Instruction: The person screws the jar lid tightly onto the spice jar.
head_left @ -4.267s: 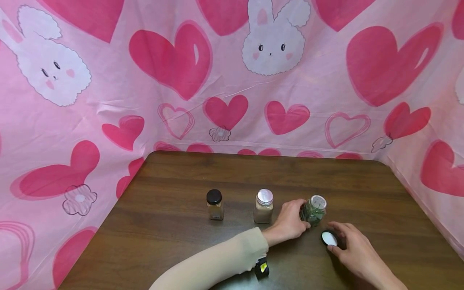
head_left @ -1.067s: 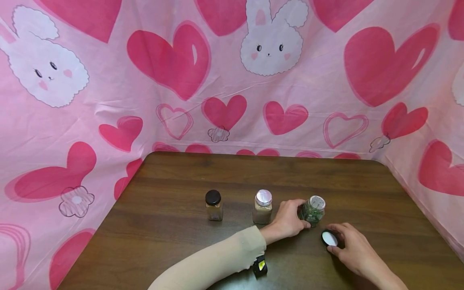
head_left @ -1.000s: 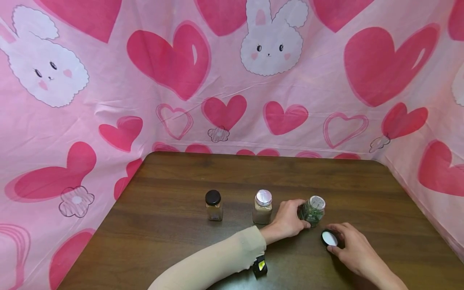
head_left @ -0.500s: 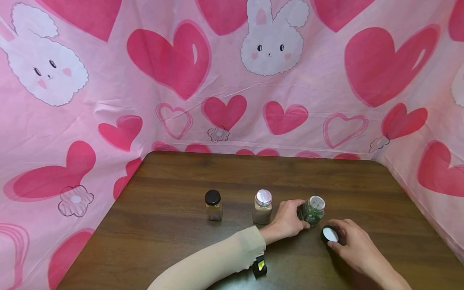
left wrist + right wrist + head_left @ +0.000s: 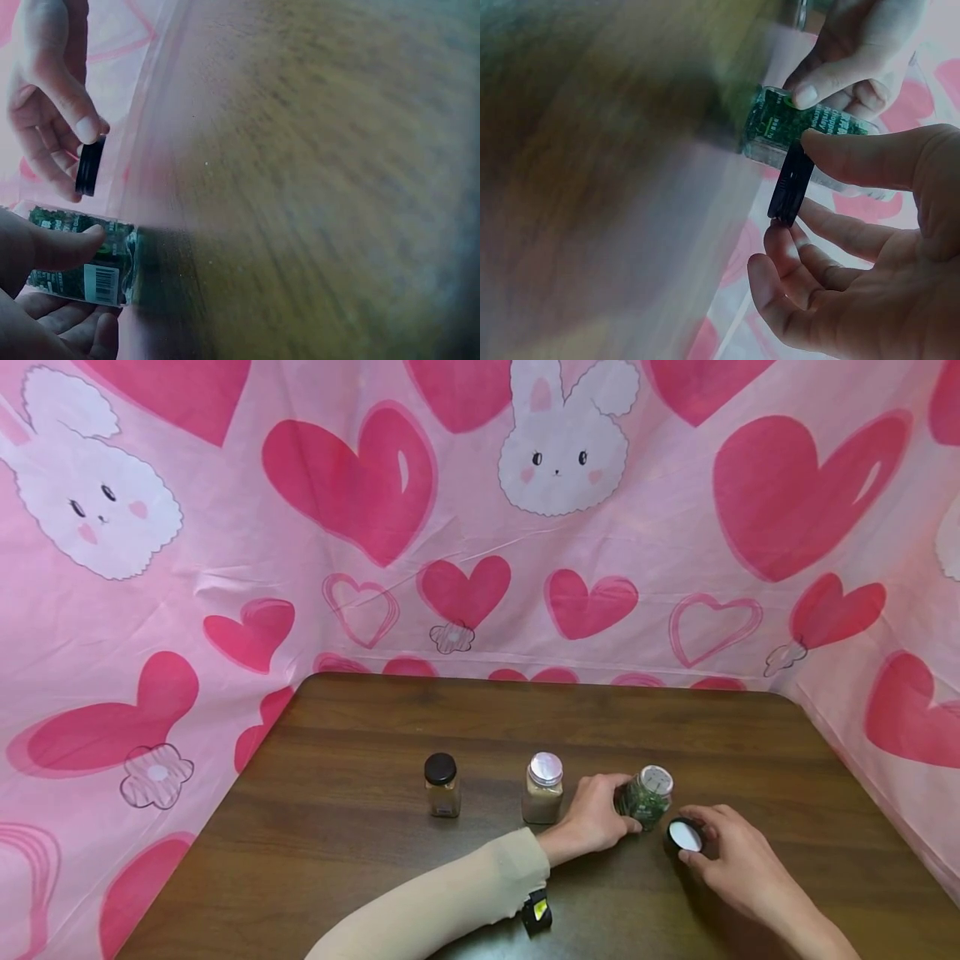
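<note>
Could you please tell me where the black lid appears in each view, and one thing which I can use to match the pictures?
Head: the black lid is right of centre, in the lower part, white inside showing, in the right hand.
Left wrist: toward the left edge, near mid-height, seen edge-on.
Right wrist: right of centre, near mid-height.
Shared landmark: the green jar, gripped by the left hand.

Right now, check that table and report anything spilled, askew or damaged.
Nothing stands out. The black-capped jar, the shiny-topped jar and the green jar all stand upright, and no spill or damage shows on the table. The loose black lid isn't stray: the right hand holds it beside the green jar, which the left hand grips.
</note>
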`<state>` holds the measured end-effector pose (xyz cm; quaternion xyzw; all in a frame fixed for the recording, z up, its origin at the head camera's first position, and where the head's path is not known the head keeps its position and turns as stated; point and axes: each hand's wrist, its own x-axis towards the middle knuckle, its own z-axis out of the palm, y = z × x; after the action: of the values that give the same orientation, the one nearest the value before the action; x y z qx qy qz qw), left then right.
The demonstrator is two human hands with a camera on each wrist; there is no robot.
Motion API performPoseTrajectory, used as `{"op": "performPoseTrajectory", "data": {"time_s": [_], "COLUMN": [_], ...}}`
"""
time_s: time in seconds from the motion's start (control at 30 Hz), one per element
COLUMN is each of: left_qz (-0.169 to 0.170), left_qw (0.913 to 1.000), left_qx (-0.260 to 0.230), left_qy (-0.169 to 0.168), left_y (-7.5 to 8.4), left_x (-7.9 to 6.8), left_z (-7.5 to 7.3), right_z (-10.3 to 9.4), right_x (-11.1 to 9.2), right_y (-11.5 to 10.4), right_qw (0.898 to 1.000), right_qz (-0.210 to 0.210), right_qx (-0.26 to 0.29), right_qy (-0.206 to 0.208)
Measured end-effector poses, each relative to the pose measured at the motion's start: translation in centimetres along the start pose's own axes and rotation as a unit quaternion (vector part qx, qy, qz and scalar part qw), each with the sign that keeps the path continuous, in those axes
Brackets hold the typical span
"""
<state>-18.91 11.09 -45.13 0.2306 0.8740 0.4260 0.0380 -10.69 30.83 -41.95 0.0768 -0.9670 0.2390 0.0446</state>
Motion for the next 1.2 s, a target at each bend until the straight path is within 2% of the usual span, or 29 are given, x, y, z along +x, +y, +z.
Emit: {"op": "performPoseTrajectory", "data": {"time_s": [0.4, 1.2], "left_qz": [0.008, 0.001], "left_qw": [1.0, 0.9998], "left_qx": [0.001, 0.02], "left_qy": [0.002, 0.005], "left_y": [-0.1, 0.2], "left_x": [0.0, 0.0], "left_z": [0.0, -0.1], "right_z": [-0.6, -1.3], "right_x": [-0.1, 0.5], "right_y": [-0.1, -0.5], "right_qw": [0.999, 0.999], "right_qz": [-0.017, -0.024], "right_qx": [-0.008, -0.005], "right_qy": [0.032, 0.044]}}
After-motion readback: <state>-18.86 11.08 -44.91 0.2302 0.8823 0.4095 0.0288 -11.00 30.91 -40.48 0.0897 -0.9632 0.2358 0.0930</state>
